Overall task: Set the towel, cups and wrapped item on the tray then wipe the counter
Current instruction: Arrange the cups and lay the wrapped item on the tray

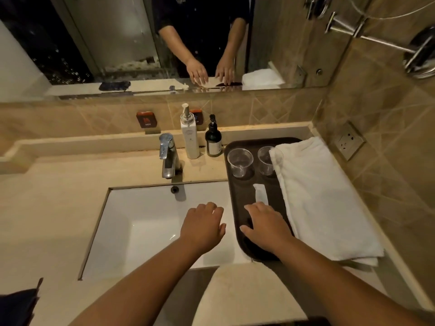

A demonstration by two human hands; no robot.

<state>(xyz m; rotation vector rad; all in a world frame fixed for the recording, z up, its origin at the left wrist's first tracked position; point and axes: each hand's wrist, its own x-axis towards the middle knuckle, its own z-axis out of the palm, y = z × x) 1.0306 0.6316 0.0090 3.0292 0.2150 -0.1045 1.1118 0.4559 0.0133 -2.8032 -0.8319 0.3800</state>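
- The loading step is judged to be finished: the folded white terry towel (pixel 322 198) is laid along the right side of the dark brown oblong plastic tray (pixel 242 191), overhanging its right edge and near end.
- Two clear plastic disposable cups (pixel 240 162) are stood upright at the far end of the tray, side by side; the right one is touched, or partly covered, by the towel's corner.
- The small white paper-wrapped item (pixel 260 192) is seen flat on the tray's middle, just beyond the fingertips of the right hand.
- The wiping of the beige stone counter (pixel 54 208) is judged not yet begun; a cloth is called for next, and a dark blue one (pixel 17 304) is partly seen at the near-left edge.
- The right hand (pixel 266 225) is held palm down over the tray's near end, fingers spread and loose, with nothing gripped; contact with the tray cannot be told.
- The left hand (pixel 203 227) is held palm down above the white rectangular sink basin (pixel 141 222), fingers relaxed and open, with nothing held.
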